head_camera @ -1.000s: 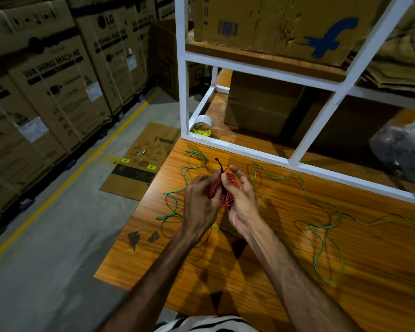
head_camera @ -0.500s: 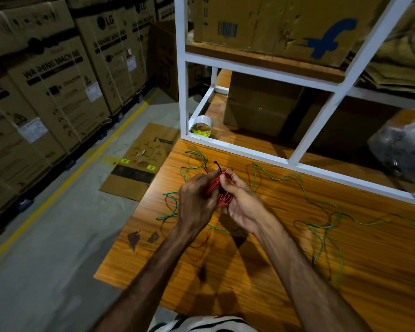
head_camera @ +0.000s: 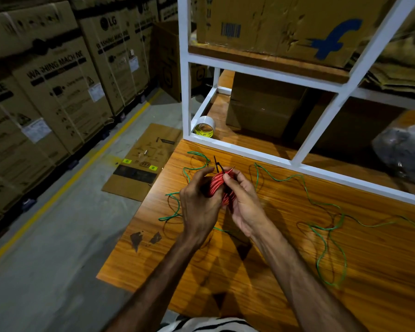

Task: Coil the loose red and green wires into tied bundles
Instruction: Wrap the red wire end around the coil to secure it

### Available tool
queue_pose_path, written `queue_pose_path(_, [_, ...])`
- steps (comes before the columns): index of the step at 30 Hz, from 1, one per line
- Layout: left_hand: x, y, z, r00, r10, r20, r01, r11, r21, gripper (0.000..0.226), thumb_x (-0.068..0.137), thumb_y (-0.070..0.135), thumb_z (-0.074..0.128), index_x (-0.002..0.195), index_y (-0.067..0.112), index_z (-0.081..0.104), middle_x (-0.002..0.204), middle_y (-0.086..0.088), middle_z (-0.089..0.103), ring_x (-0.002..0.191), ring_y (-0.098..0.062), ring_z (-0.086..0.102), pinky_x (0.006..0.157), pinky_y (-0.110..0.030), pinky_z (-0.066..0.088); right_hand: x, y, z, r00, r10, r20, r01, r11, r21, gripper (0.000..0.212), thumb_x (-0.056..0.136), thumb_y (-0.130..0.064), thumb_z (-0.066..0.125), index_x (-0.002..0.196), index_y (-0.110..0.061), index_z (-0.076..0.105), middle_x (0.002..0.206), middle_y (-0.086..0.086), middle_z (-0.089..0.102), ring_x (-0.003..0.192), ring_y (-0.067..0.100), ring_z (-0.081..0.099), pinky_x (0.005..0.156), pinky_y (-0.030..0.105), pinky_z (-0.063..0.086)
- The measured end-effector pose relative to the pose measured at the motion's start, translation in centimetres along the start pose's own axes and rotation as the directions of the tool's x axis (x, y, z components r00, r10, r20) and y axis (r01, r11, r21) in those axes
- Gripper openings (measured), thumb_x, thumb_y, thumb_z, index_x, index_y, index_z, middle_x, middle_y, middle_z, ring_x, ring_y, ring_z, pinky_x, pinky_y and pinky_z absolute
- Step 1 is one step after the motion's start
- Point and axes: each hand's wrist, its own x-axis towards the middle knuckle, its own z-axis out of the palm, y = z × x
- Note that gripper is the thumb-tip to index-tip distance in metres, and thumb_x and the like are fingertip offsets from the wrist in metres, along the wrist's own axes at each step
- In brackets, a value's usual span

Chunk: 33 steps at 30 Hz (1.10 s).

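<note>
Here the left hand and right hand both grip the red coil above the table (a black tie sticks up); green wire lies loose around them.

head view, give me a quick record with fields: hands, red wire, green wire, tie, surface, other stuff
left hand: left hand grips the red coil
right hand: right hand grips the same coil, fingertips at its top
red wire: red coil bunched between both hands
tie: thin black tie sticks up from the coil
green wire: green wire loose, sprawled over the table
surface: wooden table
other: tape roll on the white rack's lower shelf
</note>
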Motion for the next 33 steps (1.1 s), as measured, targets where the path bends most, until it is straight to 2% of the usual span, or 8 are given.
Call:
queue_pose_path(4, [-0.3,0.7,0.3,0.989,-0.145,0.021,0.146,0.986,-0.081,0.048,0.080,0.018,0.084,0.125,0.022,0.067,0.105,0.007,0.075,0.095,-0.002,0.071,0.079,-0.028,0.062,0.0,-0.2,-0.1,0.999,-0.042,-0.032,0.041,0.999,-0.035,0.019,0.103,-0.009,0.058,0.121,-0.012,0.062,0.107,0.010,0.069,0.089,0.018,0.073,0.062,0.027,0.061])
queue_pose_path(7, [0.1,0.9,0.0,0.936,-0.316,0.156,0.350,0.885,-0.308,0.048,0.081,0.024,0.074,0.129,0.018,0.069,0.110,-0.002,0.077,0.102,-0.014,0.073,0.085,-0.031,0.061,0.0,-0.4,-0.5,0.999,-0.043,-0.031,0.042,0.998,-0.039,0.021,0.099,-0.012,0.061,0.120,-0.015,0.062,0.101,0.004,0.073,0.090,0.020,0.073,0.065,0.034,0.063])
queue_pose_path(11, [1.7,1.4,-0.1,0.850,-0.482,0.214,0.525,0.739,-0.421,0.019,0.094,0.018,0.066,0.103,0.012,0.080,0.101,-0.008,0.079,0.097,-0.025,0.073,0.084,-0.043,0.058,-0.1,-0.7,-0.8,1.000,-0.025,0.003,0.025,1.000,-0.017,0.032,0.090,-0.018,0.066,0.122,-0.015,0.061,0.104,0.003,0.074,0.094,0.019,0.072,0.068,0.039,0.062])
queue_pose_path(18, [2.7,1.4,0.0,0.788,-0.534,0.306,0.616,0.690,-0.381,0.009,0.091,0.012,0.073,0.090,0.005,0.077,0.084,-0.011,0.071,0.078,-0.024,0.061,0.064,-0.033,0.042,-0.1,-0.7,-1.6,0.998,0.034,0.052,-0.040,0.994,0.102,0.032,0.093,-0.012,0.064,0.124,-0.011,0.061,0.119,0.015,0.070,0.109,0.028,0.068,0.088,0.042,0.061])
queue_pose_path(23, [2.8,1.6,-0.1,0.747,-0.548,0.376,0.663,0.650,-0.371,0.006,0.089,0.010,0.073,0.084,0.011,0.076,0.081,-0.009,0.070,0.071,-0.021,0.064,0.058,-0.027,0.045,-0.3,-0.6,-1.5,0.998,0.026,0.053,-0.031,0.996,0.079,0.031,0.092,-0.011,0.064,0.122,-0.011,0.060,0.113,0.013,0.072,0.108,0.030,0.066,0.080,0.038,0.063])
queue_pose_path(26, [3.3,1.4,-0.5,0.709,-0.563,0.426,0.703,0.612,-0.362,0.005,0.088,0.010,0.075,0.084,0.013,0.075,0.085,-0.009,0.072,0.073,-0.020,0.067,0.061,-0.030,0.048,-0.3,-0.7,-1.1,0.999,-0.001,0.048,0.000,1.000,0.021,0.029,0.093,-0.013,0.064,0.122,-0.012,0.059,0.110,0.011,0.070,0.105,0.033,0.063,0.065,0.036,0.062])
queue_pose_path(29, [3.4,1.3,-0.4,0.736,-0.553,0.390,0.676,0.635,-0.376,0.003,0.086,0.011,0.077,0.085,0.010,0.074,0.084,-0.010,0.072,0.075,-0.023,0.067,0.063,-0.033,0.049,-0.3,-0.7,-0.7,0.998,-0.045,0.044,0.046,0.998,-0.029,0.024,0.096,-0.011,0.061,0.120,-0.014,0.058,0.110,0.009,0.069,0.100,0.030,0.063,0.054,0.035,0.061])
queue_pose_path(33, [2.7,1.0,0.0,0.799,-0.512,0.315,0.602,0.670,-0.435,0.006,0.085,0.014,0.081,0.086,0.009,0.078,0.088,-0.012,0.074,0.083,-0.028,0.068,0.073,-0.044,0.052,-0.3,-0.4,-0.7,0.994,-0.099,0.049,0.102,0.993,-0.067,0.020,0.094,-0.015,0.064,0.114,-0.017,0.062,0.110,0.007,0.070,0.098,0.027,0.065,0.053,0.037,0.060])
